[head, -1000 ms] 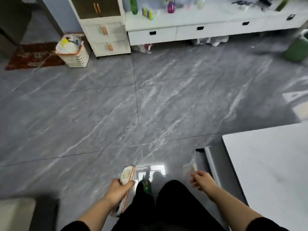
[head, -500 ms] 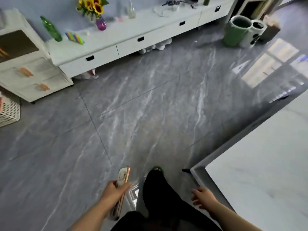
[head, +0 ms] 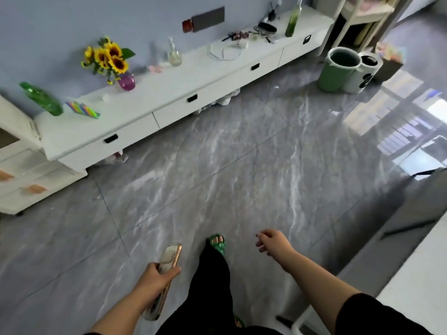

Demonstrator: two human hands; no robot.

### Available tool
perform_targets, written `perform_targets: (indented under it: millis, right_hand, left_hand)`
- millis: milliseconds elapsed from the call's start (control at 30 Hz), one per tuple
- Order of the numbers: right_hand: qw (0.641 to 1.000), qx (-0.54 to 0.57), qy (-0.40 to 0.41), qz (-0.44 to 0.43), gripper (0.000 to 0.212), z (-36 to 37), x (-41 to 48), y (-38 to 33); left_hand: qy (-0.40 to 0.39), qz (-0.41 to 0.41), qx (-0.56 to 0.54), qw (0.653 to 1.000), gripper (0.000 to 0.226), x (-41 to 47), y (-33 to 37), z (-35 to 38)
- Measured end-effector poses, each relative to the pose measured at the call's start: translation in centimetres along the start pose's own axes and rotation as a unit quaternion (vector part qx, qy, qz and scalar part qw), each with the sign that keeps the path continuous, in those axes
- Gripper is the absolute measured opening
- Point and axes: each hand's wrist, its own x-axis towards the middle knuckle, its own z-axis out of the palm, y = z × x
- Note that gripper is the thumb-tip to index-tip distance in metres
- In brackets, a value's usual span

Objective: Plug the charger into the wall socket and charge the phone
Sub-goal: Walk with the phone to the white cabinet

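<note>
My left hand grips a phone in a light patterned case with a gold rim, held low over the grey floor. To the right of my leg, my right hand hangs with fingers loosely curled and nothing in it. A coiled white cable lies on top of the long white cabinet at the far wall. Above it on the wall sits a dark rectangular panel with a small red piece beside it; whether this is the socket is unclear.
Sunflowers in a purple vase, a green bottle and small clutter stand on the cabinet. A green bin and a white bin stand at the far right. A white table edge lies close on my right.
The view has swung right and up, bringing the wall and cabinet top into sight. My foot has stepped forward, and my right hand has moved forward and away from the table.
</note>
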Motion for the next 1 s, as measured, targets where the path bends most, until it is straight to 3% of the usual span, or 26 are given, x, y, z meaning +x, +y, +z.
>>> perform_targets:
  millis: [267, 533, 767, 1000]
  right_hand:
    - [0.991, 0.045, 0.065, 0.110, 0.016, -7.9, 6.6, -3.7]
    - [0.977, 0.025, 0.051, 0.207, 0.017, -18.7, 16.5, -8.6]
    - [0.990, -0.081, -0.016, 0.118, 0.016, -26.4, 30.1, -23.8]
    - [0.985, -0.150, -0.079, 0.003, 0.019, -27.1, 42.7, -42.4]
  left_hand:
    - [-0.034, 0.046, 0.031, 0.998, 0.066, 6.9, 19.5, -1.5]
    - [-0.050, 0.082, -0.001, 0.995, 0.070, 13.6, 38.7, 1.3]
    - [0.001, 0.014, -0.066, 0.998, 0.066, 19.2, 50.5, 2.1]
    - [0.030, -0.031, -0.079, 0.996, 0.058, 24.0, 57.7, -1.4]
